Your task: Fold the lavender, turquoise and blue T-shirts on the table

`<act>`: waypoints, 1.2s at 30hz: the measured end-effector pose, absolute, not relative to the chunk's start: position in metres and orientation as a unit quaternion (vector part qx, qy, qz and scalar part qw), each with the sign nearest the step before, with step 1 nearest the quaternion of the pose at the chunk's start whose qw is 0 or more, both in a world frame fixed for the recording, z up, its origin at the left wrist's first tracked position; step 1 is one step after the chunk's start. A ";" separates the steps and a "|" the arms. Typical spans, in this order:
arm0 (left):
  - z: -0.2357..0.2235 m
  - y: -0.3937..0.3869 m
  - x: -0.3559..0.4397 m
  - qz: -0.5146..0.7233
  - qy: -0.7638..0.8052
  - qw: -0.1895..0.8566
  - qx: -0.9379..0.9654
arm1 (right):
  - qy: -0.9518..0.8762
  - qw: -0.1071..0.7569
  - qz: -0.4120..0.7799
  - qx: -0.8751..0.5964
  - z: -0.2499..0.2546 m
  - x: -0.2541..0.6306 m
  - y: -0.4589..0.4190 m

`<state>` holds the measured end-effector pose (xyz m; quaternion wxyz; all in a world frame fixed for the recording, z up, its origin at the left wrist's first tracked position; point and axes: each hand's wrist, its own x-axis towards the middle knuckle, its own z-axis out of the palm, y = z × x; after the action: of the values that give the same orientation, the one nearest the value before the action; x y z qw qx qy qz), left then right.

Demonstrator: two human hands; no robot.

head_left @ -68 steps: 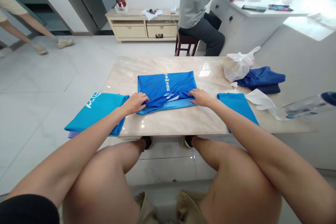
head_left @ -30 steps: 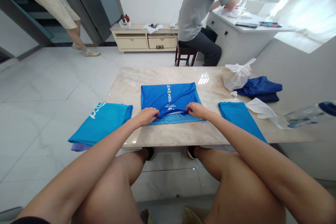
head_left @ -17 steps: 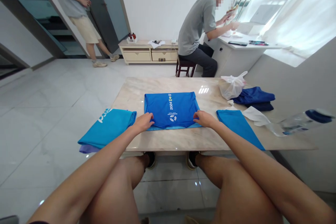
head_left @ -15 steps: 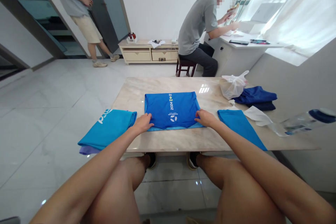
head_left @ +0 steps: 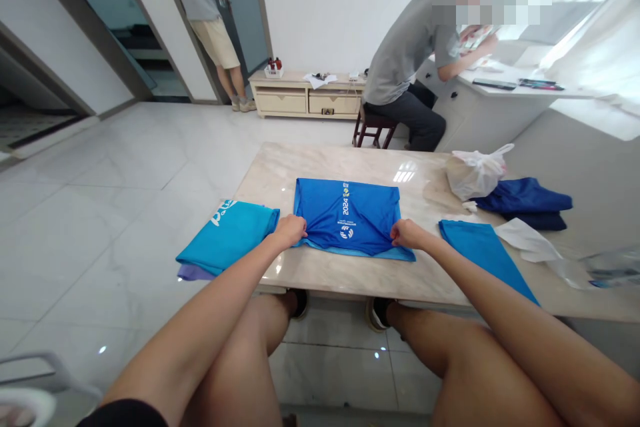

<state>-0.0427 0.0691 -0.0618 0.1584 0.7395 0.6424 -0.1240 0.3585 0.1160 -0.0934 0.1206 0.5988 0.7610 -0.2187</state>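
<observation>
A blue T-shirt (head_left: 325,213), folded into a rectangle with white "2024" print facing up, lies on the marble-topped table (head_left: 350,277). My left hand (head_left: 291,231) pinches its near left corner. At the near right side, my right hand (head_left: 407,234) has its fingertips closed on the fabric. Wrinkles run across the cloth between both hands, and a lighter blue layer shows along the near edge. To the left, a folded turquoise shirt (head_left: 233,233) with white lettering rests over a purple cloth (head_left: 195,272). A folded blue cloth (head_left: 480,253) lies to the right.
A white plastic bag (head_left: 477,173), dark blue clothing (head_left: 533,203), white paper (head_left: 527,240) and a clear bottle (head_left: 613,267) occupy the table's right side. Beyond it, one person (head_left: 405,57) sits at a desk; another person (head_left: 210,20) stands by a door.
My view has turned slightly left, shifting the scene rightward. The fabric near my fingers is now pulled and more wrinkled. The seated person leans further toward the desk; the standing person has shifted toward the door.
</observation>
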 end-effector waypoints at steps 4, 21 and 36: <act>-0.044 0.045 -0.045 -0.163 0.638 0.167 0.734 | 0.769 0.171 -0.238 0.568 -0.074 0.341 0.087; -0.020 0.015 0.171 -0.148 0.536 0.213 0.804 | 0.748 0.060 -0.175 0.637 -0.024 0.362 0.082; -0.054 0.029 0.258 -0.114 0.596 0.303 0.735 | 0.622 -0.017 -0.265 0.736 -0.089 0.395 0.093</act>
<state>0.2576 0.0292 -0.0539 0.3026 0.7349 0.5961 -0.1141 0.3953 0.0933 -0.0894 -0.0170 0.7365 0.6222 -0.2650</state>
